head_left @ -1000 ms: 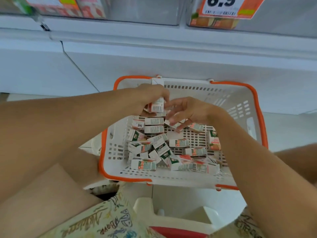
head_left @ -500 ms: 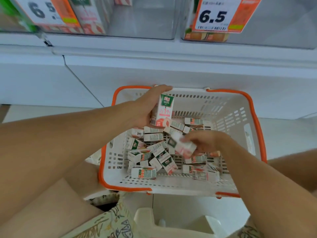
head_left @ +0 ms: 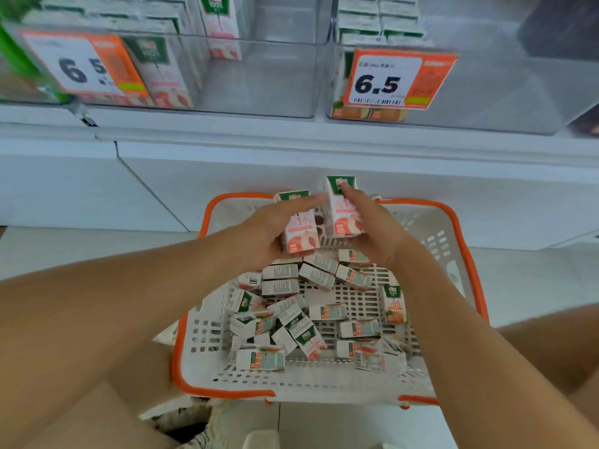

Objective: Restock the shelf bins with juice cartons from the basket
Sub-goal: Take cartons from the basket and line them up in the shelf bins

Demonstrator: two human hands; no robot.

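A white basket with an orange rim point(head_left: 466, 241) sits below the shelf and holds several small juice cartons point(head_left: 282, 280) lying loose. My left hand point(head_left: 262, 234) grips an upright pink-and-white peach carton point(head_left: 301, 234) above the basket's far end. My right hand point(head_left: 376, 228) holds a second upright peach carton point(head_left: 340, 218) right beside it, the two cartons nearly touching. Above, a clear shelf bin point(head_left: 259, 76) holds peach cartons at its left and back, with open floor at its front right.
A second clear bin point(head_left: 486, 92) to the right holds orange-labelled cartons on its left side. Orange price tags point(head_left: 395, 79) reading 6.5 hang on both bin fronts. The white shelf ledge point(head_left: 291, 137) runs between bins and basket. My knees flank the basket.
My right hand has picked a carton out of the basket and raised it next to the one in my left hand. The view has tilted up toward the bins.
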